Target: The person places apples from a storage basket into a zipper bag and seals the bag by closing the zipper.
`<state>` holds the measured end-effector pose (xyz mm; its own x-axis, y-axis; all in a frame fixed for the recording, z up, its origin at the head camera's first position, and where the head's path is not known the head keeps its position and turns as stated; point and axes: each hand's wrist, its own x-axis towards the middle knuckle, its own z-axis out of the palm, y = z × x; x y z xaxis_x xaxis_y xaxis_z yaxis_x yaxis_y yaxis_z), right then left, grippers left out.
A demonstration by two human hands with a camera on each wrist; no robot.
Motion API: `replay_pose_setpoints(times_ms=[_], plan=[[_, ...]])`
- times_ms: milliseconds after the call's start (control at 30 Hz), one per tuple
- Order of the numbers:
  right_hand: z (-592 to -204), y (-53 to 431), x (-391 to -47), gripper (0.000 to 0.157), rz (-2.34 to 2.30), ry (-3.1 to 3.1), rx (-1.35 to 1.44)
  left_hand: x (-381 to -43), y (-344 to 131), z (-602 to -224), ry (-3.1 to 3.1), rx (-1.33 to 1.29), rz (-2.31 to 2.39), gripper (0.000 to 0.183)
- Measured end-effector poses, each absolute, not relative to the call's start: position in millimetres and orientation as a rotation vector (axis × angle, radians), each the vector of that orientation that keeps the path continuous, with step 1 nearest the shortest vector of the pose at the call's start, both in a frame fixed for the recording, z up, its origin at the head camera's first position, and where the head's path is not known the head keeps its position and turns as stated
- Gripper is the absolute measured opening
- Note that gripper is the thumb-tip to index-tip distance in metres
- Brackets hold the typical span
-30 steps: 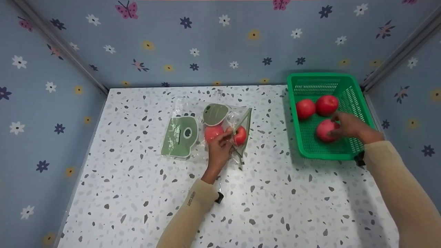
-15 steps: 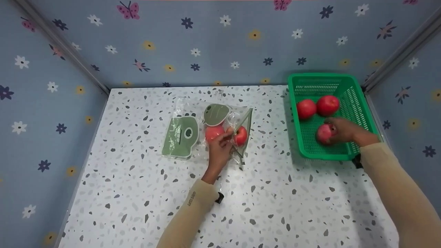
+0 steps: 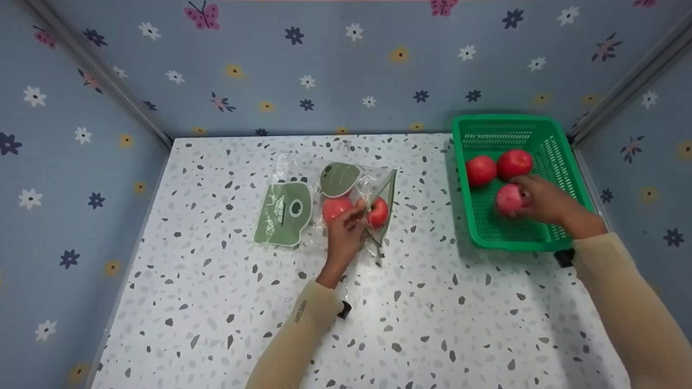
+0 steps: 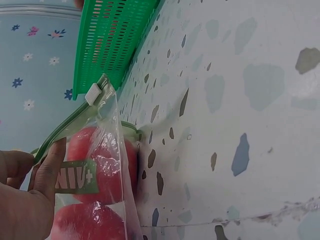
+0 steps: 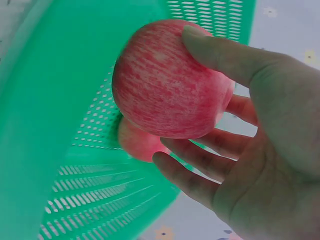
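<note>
My left hand (image 3: 344, 233) pinches the zip edge of a clear zip bag (image 3: 282, 219) with a green cartoon print. Red apples lie inside it: one apple (image 3: 336, 207) behind the fingers, another apple (image 3: 379, 212) near the mouth. In the left wrist view, thumb and fingers grip the bag's green seal strip (image 4: 65, 124), and its white slider (image 4: 93, 94) sits at the far end. Over at the right, my right hand (image 3: 549, 201) holds a streaky red apple (image 5: 165, 82) inside the green basket (image 3: 508, 246), thumb on one side and fingers on the other.
Two more apples, a left one (image 3: 480, 171) and a right one (image 3: 514, 165), rest in the basket's far half. Behind the speckled table (image 3: 411, 324) stands a blue flowered wall (image 3: 346, 65), with side walls left and right.
My right hand has taken hold of the front apple and moved it slightly within the basket, toward the far side. The left hand and the bag stay put.
</note>
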<state>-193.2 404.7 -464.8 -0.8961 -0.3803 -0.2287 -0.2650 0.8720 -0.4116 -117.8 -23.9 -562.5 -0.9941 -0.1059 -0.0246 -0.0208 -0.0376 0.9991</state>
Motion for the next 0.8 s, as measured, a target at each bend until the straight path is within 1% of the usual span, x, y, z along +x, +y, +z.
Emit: replay_pose_setpoints(times_ms=[100,267,533,800], plan=[[-458.4,399.1,-187.8,0.071,-0.526,2.782,-0.472,-117.8,-23.7,-563.4,-2.142,0.142,-2.205,0.032],[-446.1,385.1,-179.4,0.074,-0.504,2.868,-0.488,-117.3,-23.8,-563.4,-2.136,0.154,-2.216,0.033],[-428.5,355.3,-168.3,0.077,-0.461,3.028,-0.636,-118.1,-23.7,-564.4,-2.134,0.148,-2.199,0.032],[-424.0,329.8,-159.5,0.077,-0.500,3.089,-0.751,-117.7,-23.1,-565.3,-2.132,0.153,-2.216,0.032]])
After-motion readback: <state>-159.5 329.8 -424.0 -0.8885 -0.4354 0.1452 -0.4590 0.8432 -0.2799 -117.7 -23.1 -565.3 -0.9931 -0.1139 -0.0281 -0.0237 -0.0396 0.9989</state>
